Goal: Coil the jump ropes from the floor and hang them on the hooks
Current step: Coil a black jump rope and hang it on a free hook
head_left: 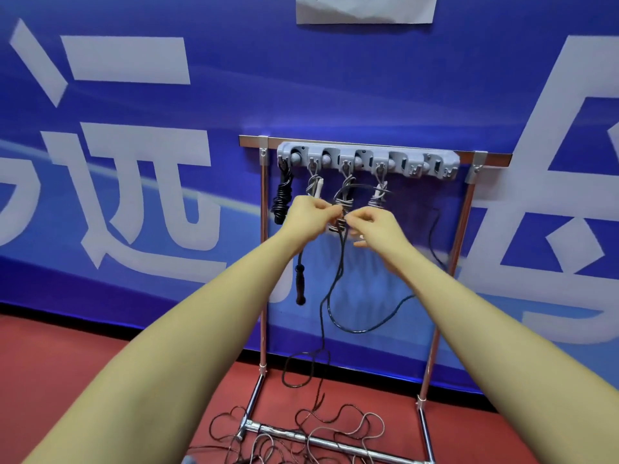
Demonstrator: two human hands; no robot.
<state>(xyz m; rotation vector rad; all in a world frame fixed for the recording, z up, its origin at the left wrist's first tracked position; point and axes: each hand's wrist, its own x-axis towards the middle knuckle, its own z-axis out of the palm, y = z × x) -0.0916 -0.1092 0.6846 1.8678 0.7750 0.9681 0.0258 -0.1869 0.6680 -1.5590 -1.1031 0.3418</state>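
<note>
Blue banner wall with large pale characters fills the background, above a red floor. A white paper sheet is stuck at the top edge of the wall. In front of the wall stands a chrome rack with a grey hook rail fixed across its top bar.

4 coiled jump ropes hang from the rail: a black coiled rope on the leftmost hook, then 3 grey coiled ropes to its right. The hooks at the right end of the rail carry nothing.

Both arms reach forward to the 3rd bundle. The left hand has its fingers curled round the wraps of that bundle, a closed grip on the cord. The right hand pinches the black rope just beside the bundle, a narrow grip between thumb and fingertips. From there the black rope drops in a long loop, and its black handle dangles below the left wrist.

More loose cord lies tangled on the floor around the rack's base bar.
</note>
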